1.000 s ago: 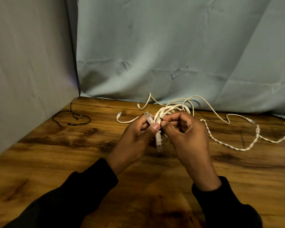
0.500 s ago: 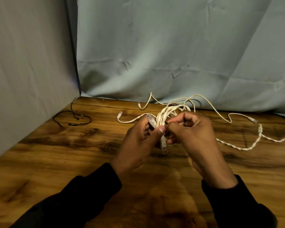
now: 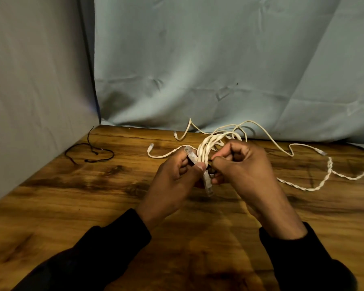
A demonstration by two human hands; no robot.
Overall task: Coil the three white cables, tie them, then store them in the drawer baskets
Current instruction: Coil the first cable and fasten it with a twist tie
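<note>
A coiled white cable (image 3: 206,148) is held upright above the wooden table (image 3: 72,206), its two clear plugs sticking out near my fingers. My left hand (image 3: 174,177) grips the coil, thumb pressed against its side. My right hand (image 3: 237,166) pinches a thin dark tie (image 3: 211,172) against the coil. Behind and to the right, loose white cables (image 3: 267,135) lie tangled on the table, one twisted stretch (image 3: 328,177) running to the right edge. No drawer baskets show.
Thin black ties (image 3: 93,152) lie at the table's far left corner. Grey-blue cloth (image 3: 198,70) hangs as a backdrop behind and along the left side. Loose white plug ends (image 3: 150,147) rest left of the coil.
Both hands have shifted slightly right and up with the coil. My right hand's fingers have curled tighter at the coil's side.
</note>
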